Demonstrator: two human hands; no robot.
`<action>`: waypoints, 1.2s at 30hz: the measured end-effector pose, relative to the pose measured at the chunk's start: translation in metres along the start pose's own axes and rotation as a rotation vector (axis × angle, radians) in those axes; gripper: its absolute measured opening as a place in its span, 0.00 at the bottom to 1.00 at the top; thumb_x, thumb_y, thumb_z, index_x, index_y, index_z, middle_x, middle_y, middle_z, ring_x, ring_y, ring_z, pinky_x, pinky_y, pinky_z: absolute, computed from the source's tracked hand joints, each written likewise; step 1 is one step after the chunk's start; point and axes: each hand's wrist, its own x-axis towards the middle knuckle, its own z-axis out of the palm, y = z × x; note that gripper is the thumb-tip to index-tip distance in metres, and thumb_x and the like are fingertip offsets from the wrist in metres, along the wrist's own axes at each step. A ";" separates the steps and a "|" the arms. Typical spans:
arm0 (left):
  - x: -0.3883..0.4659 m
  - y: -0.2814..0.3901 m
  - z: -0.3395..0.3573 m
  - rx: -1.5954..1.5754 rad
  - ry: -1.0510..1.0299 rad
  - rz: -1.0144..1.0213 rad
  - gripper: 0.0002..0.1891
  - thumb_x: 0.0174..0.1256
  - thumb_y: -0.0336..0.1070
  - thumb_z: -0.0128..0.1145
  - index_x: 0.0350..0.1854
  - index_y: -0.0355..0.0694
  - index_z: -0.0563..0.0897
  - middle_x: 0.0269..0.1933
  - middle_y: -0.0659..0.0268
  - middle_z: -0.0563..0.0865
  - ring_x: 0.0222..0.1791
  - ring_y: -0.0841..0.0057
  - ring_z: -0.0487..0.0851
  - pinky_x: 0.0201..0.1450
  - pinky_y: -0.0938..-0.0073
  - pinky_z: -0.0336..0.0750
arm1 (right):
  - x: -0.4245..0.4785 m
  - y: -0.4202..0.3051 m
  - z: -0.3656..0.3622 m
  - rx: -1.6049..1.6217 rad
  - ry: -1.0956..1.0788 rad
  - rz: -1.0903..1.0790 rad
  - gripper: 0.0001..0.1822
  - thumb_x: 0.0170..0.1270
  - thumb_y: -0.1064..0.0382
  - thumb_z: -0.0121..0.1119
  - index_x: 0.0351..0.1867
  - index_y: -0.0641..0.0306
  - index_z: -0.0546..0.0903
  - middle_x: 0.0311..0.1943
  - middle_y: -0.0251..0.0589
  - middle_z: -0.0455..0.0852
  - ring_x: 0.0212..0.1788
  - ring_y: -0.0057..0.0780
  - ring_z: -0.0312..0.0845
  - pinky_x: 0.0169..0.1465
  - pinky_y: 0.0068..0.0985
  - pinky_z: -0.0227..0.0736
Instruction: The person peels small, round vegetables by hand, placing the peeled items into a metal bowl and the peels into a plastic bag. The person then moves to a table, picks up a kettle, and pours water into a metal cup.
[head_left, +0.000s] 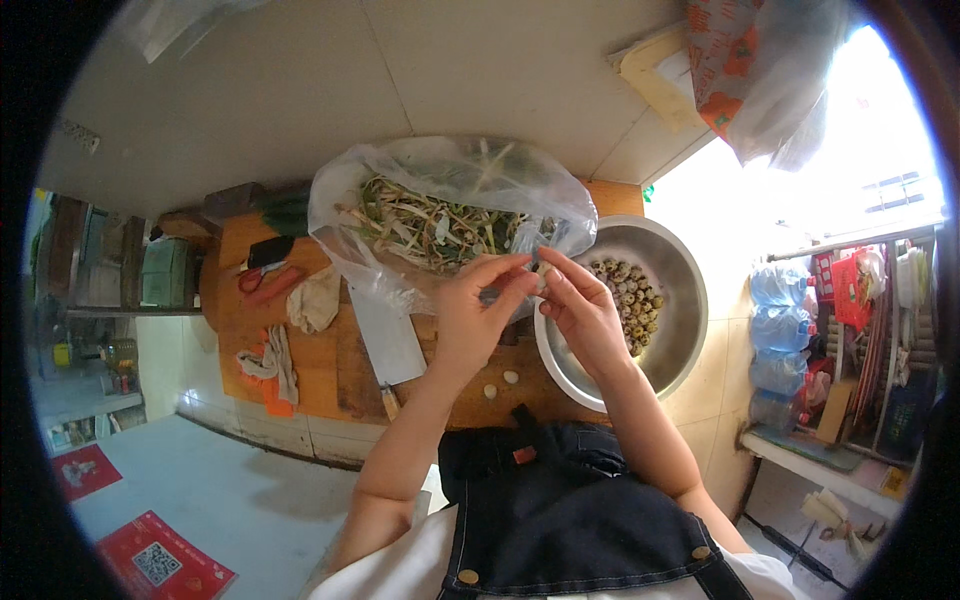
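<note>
A small pale egg (541, 276), apparently a quail egg partly out of its shell, is pinched between the fingertips of both hands. My left hand (474, 307) meets it from the left with thumb and index finger. From the other side my right hand (583, 309) grips it, above the rim of a steel basin (684, 300). Speckled quail eggs (636, 307) lie heaped in that basin, partly hidden by my right hand. Two whitish eggs, a nearer one (490, 391) and a farther one (511, 376), rest on the wooden table (315, 375).
Beyond my hands, a clear plastic bag (337, 202) holds green stalks and trimmings (427, 225). A cleaver (386, 337) lies left of my forearm. Farther left are a crumpled cloth (315, 300), red-handled scissors (255, 279) and gloves (274, 367). Bottled water (780, 326) stands at right.
</note>
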 end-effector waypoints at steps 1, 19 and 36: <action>-0.001 -0.001 0.002 -0.027 0.005 -0.026 0.11 0.70 0.30 0.63 0.51 0.34 0.86 0.45 0.65 0.86 0.45 0.79 0.83 0.49 0.79 0.76 | 0.000 0.000 0.000 -0.012 0.001 0.002 0.20 0.74 0.61 0.59 0.64 0.64 0.77 0.47 0.31 0.86 0.48 0.16 0.81 0.46 0.17 0.73; 0.001 -0.004 0.013 0.502 0.162 0.409 0.04 0.70 0.28 0.58 0.43 0.34 0.81 0.36 0.58 0.85 0.34 0.62 0.83 0.37 0.67 0.77 | 0.000 0.001 -0.001 0.135 0.011 0.076 0.13 0.72 0.64 0.61 0.55 0.63 0.81 0.42 0.33 0.87 0.42 0.19 0.84 0.40 0.13 0.75; 0.005 -0.003 0.006 0.207 0.120 0.032 0.12 0.71 0.36 0.61 0.50 0.37 0.87 0.38 0.61 0.84 0.36 0.72 0.82 0.40 0.76 0.75 | 0.005 0.001 0.003 0.067 -0.049 0.032 0.18 0.74 0.64 0.58 0.63 0.62 0.78 0.53 0.33 0.85 0.53 0.19 0.80 0.49 0.18 0.72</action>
